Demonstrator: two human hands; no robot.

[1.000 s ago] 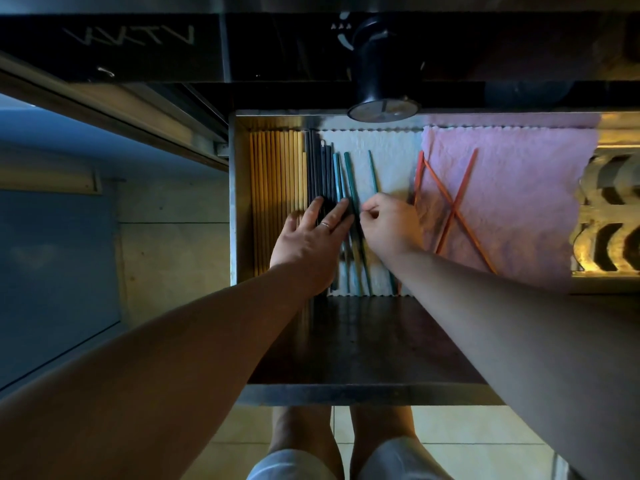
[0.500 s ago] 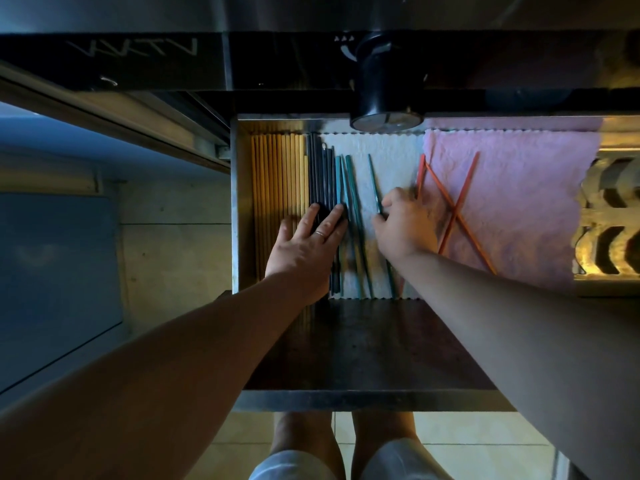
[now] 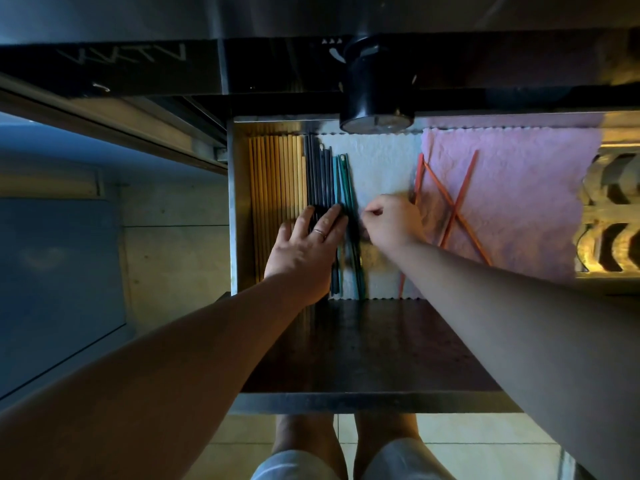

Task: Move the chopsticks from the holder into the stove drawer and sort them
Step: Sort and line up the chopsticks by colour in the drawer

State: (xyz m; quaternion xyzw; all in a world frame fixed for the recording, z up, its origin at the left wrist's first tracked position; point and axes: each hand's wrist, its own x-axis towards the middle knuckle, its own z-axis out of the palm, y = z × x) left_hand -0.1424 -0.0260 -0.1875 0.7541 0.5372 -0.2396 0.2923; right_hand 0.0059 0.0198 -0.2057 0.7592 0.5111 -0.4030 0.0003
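Observation:
The stove drawer (image 3: 363, 401) is pulled out below me. Along its left side lie pale wooden chopsticks (image 3: 273, 188), then dark grey chopsticks (image 3: 317, 174), then teal chopsticks (image 3: 344, 181), all side by side. My left hand (image 3: 304, 251) rests flat on the dark ones with its fingers spread. Just right of the teal ones, my right hand (image 3: 393, 223) is curled, its fingertips pinched on the white cloth (image 3: 381, 168); I see nothing in it. Three red chopsticks (image 3: 450, 202) lie crossed on the pink cloth (image 3: 519, 188). No holder is in view.
A black stove knob (image 3: 375, 95) sticks out above the drawer's back edge. A shiny patterned metal part (image 3: 613, 216) sits at the drawer's right end. The front half of the drawer floor (image 3: 363, 348) is bare dark metal. My feet stand on pale tiles below.
The lone teal chopstick that lay apart on the white cloth now lies against the other teal ones. My right hand slid slightly left; my left hand stayed on the dark chopsticks.

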